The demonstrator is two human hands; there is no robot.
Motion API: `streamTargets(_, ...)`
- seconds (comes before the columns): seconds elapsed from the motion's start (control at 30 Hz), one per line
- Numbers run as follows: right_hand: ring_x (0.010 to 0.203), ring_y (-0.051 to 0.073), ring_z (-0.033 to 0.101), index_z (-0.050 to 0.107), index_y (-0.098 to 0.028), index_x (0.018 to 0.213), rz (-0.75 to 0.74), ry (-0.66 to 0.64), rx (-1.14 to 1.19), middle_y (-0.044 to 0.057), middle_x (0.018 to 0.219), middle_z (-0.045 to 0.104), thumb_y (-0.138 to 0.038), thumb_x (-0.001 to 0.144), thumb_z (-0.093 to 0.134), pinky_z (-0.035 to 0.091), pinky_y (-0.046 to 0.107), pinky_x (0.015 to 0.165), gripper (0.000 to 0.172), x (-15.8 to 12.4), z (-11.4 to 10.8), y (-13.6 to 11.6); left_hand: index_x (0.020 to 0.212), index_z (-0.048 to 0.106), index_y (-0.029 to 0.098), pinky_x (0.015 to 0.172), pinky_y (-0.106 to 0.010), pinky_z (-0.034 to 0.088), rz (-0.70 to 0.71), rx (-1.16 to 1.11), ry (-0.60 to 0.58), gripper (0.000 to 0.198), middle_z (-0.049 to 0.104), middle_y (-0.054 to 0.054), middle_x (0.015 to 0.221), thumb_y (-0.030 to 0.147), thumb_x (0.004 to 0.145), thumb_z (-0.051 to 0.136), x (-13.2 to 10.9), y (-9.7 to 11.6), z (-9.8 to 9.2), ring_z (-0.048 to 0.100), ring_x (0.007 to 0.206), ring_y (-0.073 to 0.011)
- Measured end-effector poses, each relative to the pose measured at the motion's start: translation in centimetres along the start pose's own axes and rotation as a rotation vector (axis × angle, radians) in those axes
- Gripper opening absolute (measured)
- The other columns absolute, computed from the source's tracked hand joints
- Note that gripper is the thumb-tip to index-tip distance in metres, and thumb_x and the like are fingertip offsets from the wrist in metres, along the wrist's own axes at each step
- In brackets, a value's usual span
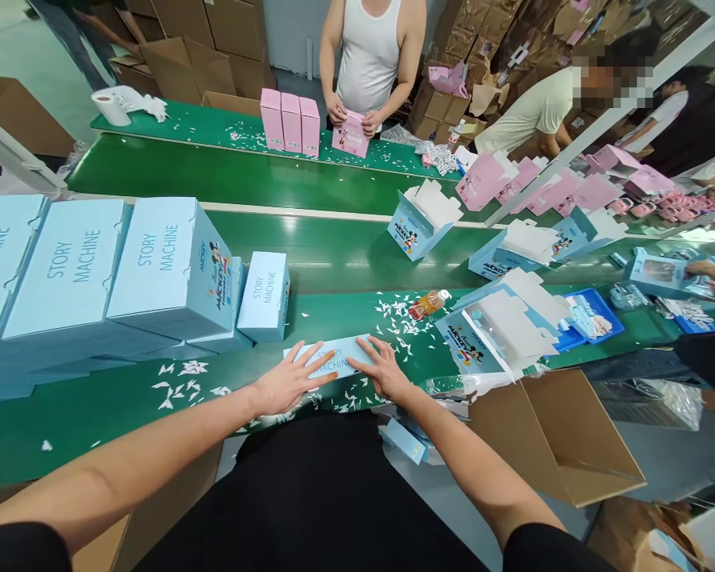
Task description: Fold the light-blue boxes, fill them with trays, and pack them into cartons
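In front of my body, a light blue carton (357, 347) printed "STORY MACHINE" stands on the green work surface. Both hands rest on its top from either end. Over the left part of the print, my left hand (291, 381) lies with its fingers stretched and spread. At the carton's right end is my right hand (389, 372), fingers apart and pointing inward across the top. A closed blue carton (263, 294) stands beyond my left hand, next to a stack of larger-looking "STORY MACHINE" cartons (155, 254). The carton's lower sides are mostly hidden.
White paper scraps (182, 385) litter the green surface (101, 429). A drink bottle (429, 304) lies beyond my right hand, near an open-flapped blue carton (468, 345). An empty brown box (548, 437) is at lower right. Across the line, a person (372, 48) holds a pink carton (351, 135).
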State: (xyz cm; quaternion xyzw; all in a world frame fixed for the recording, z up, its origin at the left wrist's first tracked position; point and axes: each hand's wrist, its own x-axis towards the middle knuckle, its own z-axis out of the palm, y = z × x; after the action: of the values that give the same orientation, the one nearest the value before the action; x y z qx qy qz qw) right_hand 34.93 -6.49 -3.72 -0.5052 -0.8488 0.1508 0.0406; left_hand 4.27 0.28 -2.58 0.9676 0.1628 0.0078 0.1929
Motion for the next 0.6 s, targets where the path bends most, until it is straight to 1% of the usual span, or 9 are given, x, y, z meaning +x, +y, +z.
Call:
streamTargets(0.1, 0.146, 0.037, 0.021, 0.049, -0.04, 0.142, 0.099, 0.063, 0.023, 0.004, 0.163, 0.02, -0.005, 0.08, 0.054, 0.024, 0.061, 0.113, 0.071, -0.5, 0.4, -1.5, 0.153, 0.022, 0.041, 0.116, -0.066, 0.014, -0.013, 0.025, -0.015, 0.09, 0.009, -0.004, 0.167, 0.008, 0.078, 0.057, 0.0, 0.0, 0.3, 0.008, 0.152, -0.0376)
streamTargets(0.17, 0.145, 0.036, 0.023, 0.047, -0.032, 0.143, 0.337, 0.217, 0.094, 0.01, 0.159, 0.027, -0.013, 0.087, 0.05, 0.027, 0.06, 0.112, 0.06, -1.2, 1.3, -3.0, 0.153, 0.025, 0.04, 0.115, -0.065, 0.015, -0.066, 0.038, 0.004, 0.085, 0.011, -0.005, 0.166, 0.009, 0.08, 0.055, 0.0, 0.9, 0.7, 0.01, 0.151, -0.0378)
streamTargets(0.23, 0.136, 0.034, 0.04, 0.05, -0.022, 0.139, 0.662, 0.382, 0.292, 0.017, 0.146, 0.044, -0.028, 0.095, 0.043, 0.037, 0.055, 0.107, 0.045, -1.8, 2.6, -4.4, 0.152, 0.028, 0.038, 0.113, -0.065, 0.017, -0.179, 0.044, 0.035, 0.079, 0.014, -0.009, 0.166, 0.012, 0.083, 0.054, 0.4, 2.2, 1.1, 0.011, 0.151, -0.0394)
streamTargets(0.27, 0.125, 0.032, 0.051, 0.054, -0.019, 0.133, 0.803, 0.412, 0.452, 0.019, 0.134, 0.053, -0.038, 0.098, 0.039, 0.044, 0.051, 0.101, 0.043, -2.0, 3.2, -5.0, 0.152, 0.03, 0.036, 0.112, -0.066, 0.019, -0.244, 0.04, 0.044, 0.075, 0.015, -0.011, 0.165, 0.015, 0.085, 0.054, 0.6, 2.9, 1.2, 0.013, 0.15, -0.0409)
streamTargets(0.33, 0.096, 0.028, 0.066, 0.061, -0.017, 0.112, 0.955, 0.341, 0.822, 0.016, 0.108, 0.066, -0.058, 0.097, 0.034, 0.053, 0.043, 0.084, 0.051, -1.6, 4.5, -5.6, 0.152, 0.033, 0.033, 0.108, -0.068, 0.022, -0.342, 0.018, 0.034, 0.067, 0.015, -0.016, 0.164, 0.024, 0.089, 0.053, 1.0, 4.0, 1.1, 0.016, 0.148, -0.0444)
streamTargets(0.4, 0.077, 0.023, 0.067, 0.061, -0.017, 0.092, 0.957, 0.193, 1.1, 0.011, 0.089, 0.069, -0.076, 0.088, 0.034, 0.053, 0.035, 0.07, 0.065, -0.1, 5.3, -5.6, 0.151, 0.034, 0.033, 0.106, -0.069, 0.024, -0.368, -0.011, 0.001, 0.063, 0.015, -0.018, 0.164, 0.033, 0.09, 0.052, 1.1, 4.6, 1.1, 0.019, 0.147, -0.0457)
streamTargets(0.47, 0.067, 0.02, 0.065, 0.059, -0.018, 0.079, 0.931, 0.106, 1.215, 0.008, 0.075, 0.067, -0.088, 0.079, 0.033, 0.051, 0.031, 0.063, 0.075, 2.1, 5.5, -5.3, 0.151, 0.032, 0.037, 0.107, -0.068, 0.024, -0.372, -0.012, -0.004, 0.067, 0.017, -0.014, 0.164, 0.031, 0.088, 0.053, 0.8, 4.4, 1.3, 0.019, 0.148, -0.0438)
streamTargets(0.53, 0.059, 0.019, 0.062, 0.056, -0.018, 0.064, 0.897, 0.058, 1.219, 0.006, 0.061, 0.061, -0.091, 0.076, 0.034, 0.048, 0.029, 0.058, 0.077, 4.3, 5.1, -4.7, 0.15, 0.029, 0.043, 0.11, -0.065, 0.025, -0.408, -0.009, 0.016, 0.075, 0.021, -0.007, 0.164, 0.023, 0.083, 0.055, 0.8, 3.6, 2.1, 0.023, 0.148, -0.0403)
streamTargets(0.6, 0.056, 0.021, 0.063, 0.054, -0.019, 0.054, 0.843, 0.017, 1.152, 0.005, 0.054, 0.058, -0.086, 0.081, 0.037, 0.047, 0.03, 0.055, 0.074, 5.6, 4.2, -4.0, 0.143, 0.042, 0.048, 0.108, -0.065, 0.03, -0.503, -0.022, 0.019, 0.065, 0.036, -0.003, 0.158, 0.025, 0.083, 0.054, 1.3, 2.3, 3.0, 0.033, 0.144, -0.0395)
